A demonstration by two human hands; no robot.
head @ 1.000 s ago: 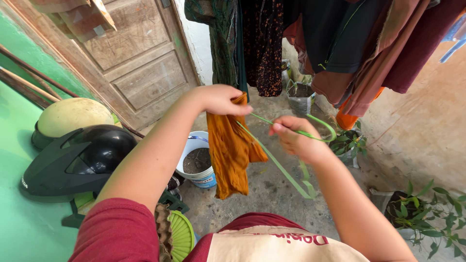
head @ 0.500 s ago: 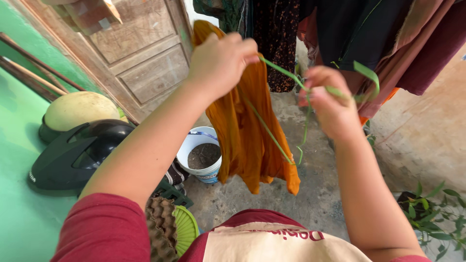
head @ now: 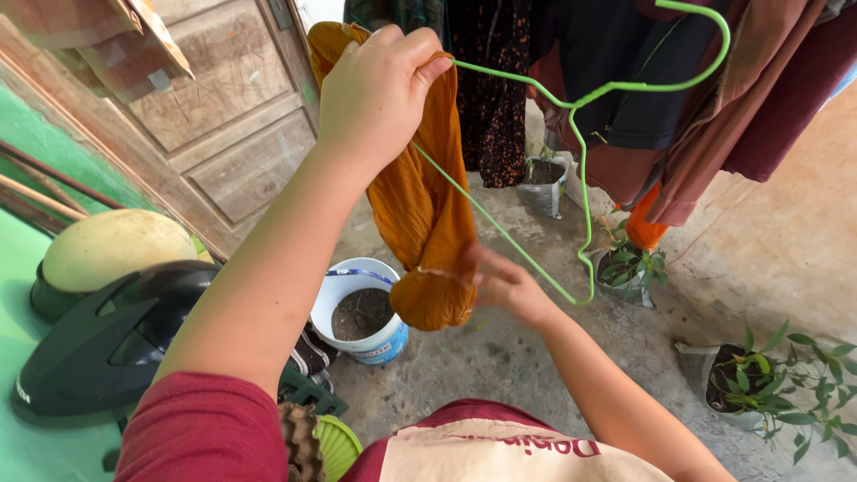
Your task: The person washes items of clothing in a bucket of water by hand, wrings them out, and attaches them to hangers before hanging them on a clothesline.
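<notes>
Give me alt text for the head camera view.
The left hand grips an orange cloth and a green wire hanger, while the right hand touches the cloth's lower end. Below sit a white bucket and black helmet.

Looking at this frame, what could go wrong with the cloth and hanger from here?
1. The left hand pinches both the orange cloth and one corner of the green hanger; the hanger dangles tilted, so it could swing or slip out.
2. The right hand tugs the cloth's bunched lower end; it may snag on the wire rather than spread.
3. If dropped, the cloth could land in the soil-filled bucket or on the dirty floor.
</notes>
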